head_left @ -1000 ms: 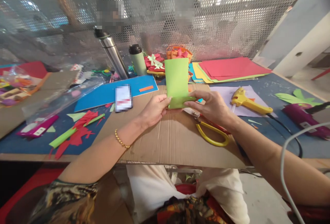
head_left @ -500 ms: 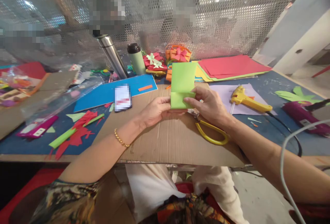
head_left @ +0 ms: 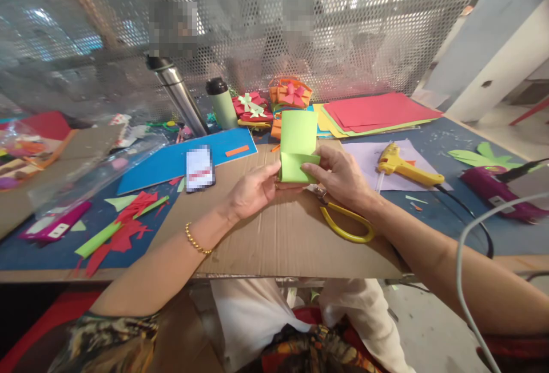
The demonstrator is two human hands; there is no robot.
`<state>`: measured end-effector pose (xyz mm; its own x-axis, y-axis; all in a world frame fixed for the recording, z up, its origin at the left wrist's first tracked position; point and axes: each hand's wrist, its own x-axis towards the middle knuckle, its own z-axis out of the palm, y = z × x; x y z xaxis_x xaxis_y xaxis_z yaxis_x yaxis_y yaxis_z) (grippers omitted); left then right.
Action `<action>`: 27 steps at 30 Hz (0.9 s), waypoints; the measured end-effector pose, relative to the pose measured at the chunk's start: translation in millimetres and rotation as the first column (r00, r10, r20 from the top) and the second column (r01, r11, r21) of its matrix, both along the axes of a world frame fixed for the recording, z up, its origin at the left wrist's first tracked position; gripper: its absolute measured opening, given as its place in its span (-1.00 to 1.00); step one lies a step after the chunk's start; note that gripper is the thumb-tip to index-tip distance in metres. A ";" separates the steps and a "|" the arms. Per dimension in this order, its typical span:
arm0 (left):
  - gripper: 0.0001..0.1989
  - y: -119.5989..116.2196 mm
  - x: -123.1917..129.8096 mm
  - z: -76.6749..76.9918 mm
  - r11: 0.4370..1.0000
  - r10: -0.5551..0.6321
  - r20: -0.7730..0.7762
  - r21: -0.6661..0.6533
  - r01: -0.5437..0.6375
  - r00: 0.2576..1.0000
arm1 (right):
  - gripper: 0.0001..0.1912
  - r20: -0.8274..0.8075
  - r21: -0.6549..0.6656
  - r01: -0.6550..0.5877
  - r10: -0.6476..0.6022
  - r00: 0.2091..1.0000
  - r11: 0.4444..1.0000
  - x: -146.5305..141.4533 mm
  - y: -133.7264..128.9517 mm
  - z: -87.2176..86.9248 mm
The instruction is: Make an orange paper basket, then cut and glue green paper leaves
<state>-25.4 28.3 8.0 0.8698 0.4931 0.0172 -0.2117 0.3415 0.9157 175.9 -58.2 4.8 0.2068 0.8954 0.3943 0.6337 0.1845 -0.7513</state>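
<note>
A light green sheet of paper (head_left: 299, 131), its lower part folded up toward me, is held above the cardboard (head_left: 253, 253). My right hand (head_left: 345, 175) pinches the fold at its right side, thumb on the front. At the left edge, my left hand (head_left: 254, 191) has its thumb against the paper, with other fingers curled underneath and partly hidden. Just below my right hand lie scissors with yellow handles (head_left: 347, 231). Their metal part is mostly covered by that hand.
On the right, a yellow glue gun (head_left: 407, 170) rests on lilac paper (head_left: 355, 153), its cord trailing forward. Stacked red sheets (head_left: 381, 111), a steel flask (head_left: 182, 95) and a green bottle (head_left: 222, 104) stand behind. A phone (head_left: 199, 168) and red scraps (head_left: 128, 227) lie left.
The folded lower flap stands a little looser from the sheet. My left thumb has shifted up along the paper's left edge. The whole view has moved slightly.
</note>
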 end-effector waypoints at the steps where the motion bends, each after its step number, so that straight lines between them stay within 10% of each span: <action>1: -0.49 -1.1 -0.3 0.9 1.000 -0.005 -0.009 0.028 0.006 1.000 | -0.80 0.003 0.003 0.004 -0.004 1.000 1.000 -0.1 0.2 -0.6; 9: -0.54 -4.8 1.0 -5.5 0.986 0.075 -0.037 0.154 -0.069 0.996 | -0.81 -0.090 0.014 -0.028 0.029 0.995 1.000 -1.6 1.4 -6.4; 21: -0.47 -1.9 2.6 -1.6 0.998 0.059 -0.010 -0.003 -0.059 0.998 | -0.78 -0.049 0.070 -0.013 0.016 0.999 0.997 -2.0 1.3 -4.1; 27: -0.65 6.7 -0.8 4.3 0.982 0.133 -0.077 -0.122 -0.141 0.988 | -0.80 0.063 0.248 -0.259 0.251 0.966 0.934 -0.3 -4.3 0.4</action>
